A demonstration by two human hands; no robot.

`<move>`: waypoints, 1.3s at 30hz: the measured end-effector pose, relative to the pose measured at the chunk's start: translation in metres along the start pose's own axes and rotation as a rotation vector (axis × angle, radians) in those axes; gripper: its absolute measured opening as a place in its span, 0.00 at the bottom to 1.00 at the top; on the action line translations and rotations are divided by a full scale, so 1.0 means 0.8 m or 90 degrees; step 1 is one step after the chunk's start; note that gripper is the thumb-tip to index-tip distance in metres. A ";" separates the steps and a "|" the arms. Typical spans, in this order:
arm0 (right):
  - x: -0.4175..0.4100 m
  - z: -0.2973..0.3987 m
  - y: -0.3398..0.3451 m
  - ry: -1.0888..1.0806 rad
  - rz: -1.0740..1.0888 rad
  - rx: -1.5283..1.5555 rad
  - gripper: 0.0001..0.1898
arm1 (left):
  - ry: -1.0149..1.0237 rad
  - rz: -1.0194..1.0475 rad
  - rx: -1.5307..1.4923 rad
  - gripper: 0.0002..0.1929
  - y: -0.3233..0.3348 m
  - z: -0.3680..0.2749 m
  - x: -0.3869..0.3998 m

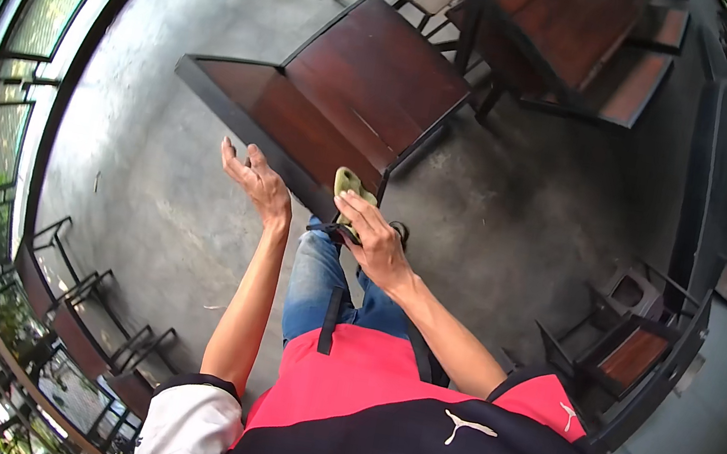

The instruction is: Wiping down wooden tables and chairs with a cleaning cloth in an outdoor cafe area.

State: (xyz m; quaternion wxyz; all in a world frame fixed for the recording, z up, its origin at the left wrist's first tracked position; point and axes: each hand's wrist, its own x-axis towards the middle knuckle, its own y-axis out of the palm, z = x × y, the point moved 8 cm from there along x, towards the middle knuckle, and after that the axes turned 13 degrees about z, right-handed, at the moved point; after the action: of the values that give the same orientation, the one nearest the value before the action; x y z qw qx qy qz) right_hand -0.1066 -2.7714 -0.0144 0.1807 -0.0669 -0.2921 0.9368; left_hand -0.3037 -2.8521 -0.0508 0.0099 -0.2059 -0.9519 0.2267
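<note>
Before my legs stands a chair with a dark reddish-brown wooden seat [376, 67] and a matching backrest [281, 116], both edged in black. My right hand [370, 232] holds a folded yellow-green cloth [350, 184] at the backrest's near right corner. Part of the cloth is hidden under my fingers. My left hand [259, 181] is raised by the backrest's outer edge, palm up with fingers apart and nothing in it. Whether it touches that edge I cannot tell.
A dark wooden table [551, 13] stands just beyond the chair, with a bench-like seat [628, 87] at its right. More chairs [635, 352] are at the right. Metal-framed chairs [95, 319] line the lower left, beside a window wall [47, 8]. The floor [146, 191] is grey concrete.
</note>
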 end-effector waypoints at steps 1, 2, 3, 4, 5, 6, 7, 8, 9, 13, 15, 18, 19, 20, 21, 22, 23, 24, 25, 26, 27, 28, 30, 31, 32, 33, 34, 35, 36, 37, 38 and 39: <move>-0.020 -0.015 0.002 0.025 -0.042 0.059 0.27 | 0.059 0.003 0.060 0.33 0.009 -0.017 -0.007; -0.037 -0.031 0.005 0.048 -0.082 0.120 0.23 | 0.117 0.002 0.120 0.34 0.018 -0.032 -0.014; -0.041 -0.029 0.005 0.033 -0.117 0.142 0.18 | 0.142 0.004 0.134 0.34 0.022 -0.041 -0.021; -0.049 -0.041 0.010 0.068 -0.157 0.199 0.17 | 0.155 0.019 0.136 0.34 0.031 -0.048 -0.026; -0.054 -0.053 0.020 0.100 -0.195 0.258 0.16 | 0.175 0.030 0.170 0.34 0.037 -0.054 -0.030; -0.051 -0.068 0.036 0.113 -0.202 0.301 0.16 | 0.191 0.033 0.210 0.34 0.036 -0.058 -0.035; -0.045 -0.086 0.046 0.131 -0.237 0.350 0.16 | 0.198 0.039 0.215 0.34 0.038 -0.061 -0.037; -0.039 -0.105 0.057 0.149 -0.268 0.400 0.16 | 0.201 0.053 0.245 0.33 0.037 -0.063 -0.039; -0.036 -0.143 0.076 0.215 -0.262 0.401 0.16 | 0.204 0.071 0.271 0.32 0.042 -0.065 -0.040; -0.024 -0.286 0.127 0.294 -0.316 0.364 0.14 | 0.216 0.113 0.307 0.30 0.045 -0.068 -0.038; -0.030 -0.362 0.157 0.442 -0.305 0.403 0.17 | 0.209 0.126 0.294 0.30 0.049 -0.070 -0.037; -0.024 -0.422 0.168 0.577 -0.235 0.325 0.18 | 0.186 0.139 0.291 0.29 0.047 -0.073 -0.033; -0.020 -0.424 0.159 0.595 -0.204 0.330 0.18 | 0.176 0.149 0.294 0.29 0.048 -0.074 -0.032; -0.021 -0.436 0.157 0.578 -0.199 0.194 0.17 | 0.167 0.159 0.293 0.29 0.049 -0.072 -0.032; -0.026 -0.439 0.149 0.553 -0.232 0.146 0.16 | 0.155 0.172 0.287 0.29 0.050 -0.070 -0.032; -0.019 -0.432 0.154 0.559 -0.212 0.149 0.16 | 0.137 0.172 0.290 0.28 0.046 -0.065 -0.031; -0.015 -0.429 0.170 0.597 -0.088 0.193 0.23 | 0.138 0.166 0.283 0.27 0.037 -0.059 -0.032; -0.022 -0.432 0.162 0.606 -0.094 0.185 0.24 | 0.135 0.177 0.286 0.26 0.041 -0.060 -0.033; -0.026 -0.435 0.159 0.611 -0.090 0.154 0.22 | 0.139 0.180 0.277 0.25 0.043 -0.059 -0.033; -0.029 -0.440 0.152 0.614 -0.085 0.121 0.21 | 0.140 0.187 0.271 0.25 0.046 -0.058 -0.033; -0.027 -0.441 0.150 0.625 -0.037 0.095 0.21 | 0.126 0.191 0.269 0.24 0.046 -0.055 -0.034; -0.020 -0.441 0.146 0.636 0.011 0.069 0.22 | 0.128 0.196 0.269 0.24 0.045 -0.052 -0.035; -0.001 -0.429 0.145 0.698 0.176 0.130 0.21 | 0.123 0.186 0.280 0.22 0.040 -0.047 -0.038; 0.012 -0.410 0.138 0.739 0.227 0.143 0.21 | 0.120 0.185 0.291 0.21 0.037 -0.045 -0.039; 0.019 -0.411 0.130 0.745 0.277 0.137 0.21 | 0.125 0.188 0.295 0.21 0.038 -0.049 -0.039; 0.030 -0.408 0.122 0.714 0.277 0.116 0.20 | 0.123 0.190 0.290 0.20 0.039 -0.050 -0.038; 0.041 -0.406 0.116 0.682 0.276 0.099 0.20 | 0.113 0.180 0.285 0.20 0.039 -0.049 -0.036; 0.054 -0.406 0.110 0.647 0.282 0.097 0.18 | 0.115 0.183 0.282 0.20 0.041 -0.049 -0.035; 0.064 -0.409 0.109 0.641 0.288 0.116 0.18 | 0.121 0.192 0.281 0.20 0.042 -0.050 -0.035; 0.075 -0.412 0.107 0.636 0.293 0.135 0.17 | 0.117 0.190 0.283 0.20 0.042 -0.052 -0.032; 0.087 -0.412 0.101 0.600 0.283 0.111 0.17 | 0.115 0.188 0.282 0.20 0.041 -0.052 -0.032; 0.102 -0.409 0.099 0.574 0.268 0.117 0.17 | 0.129 0.192 0.289 0.20 0.041 -0.053 -0.032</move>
State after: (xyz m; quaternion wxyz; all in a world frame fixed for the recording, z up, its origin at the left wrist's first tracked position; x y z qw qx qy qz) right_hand -0.1301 -2.6300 -0.3299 0.1013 -0.5063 -0.0818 0.8525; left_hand -0.2626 -2.8177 -0.0253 0.1166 -0.3591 -0.8298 0.4110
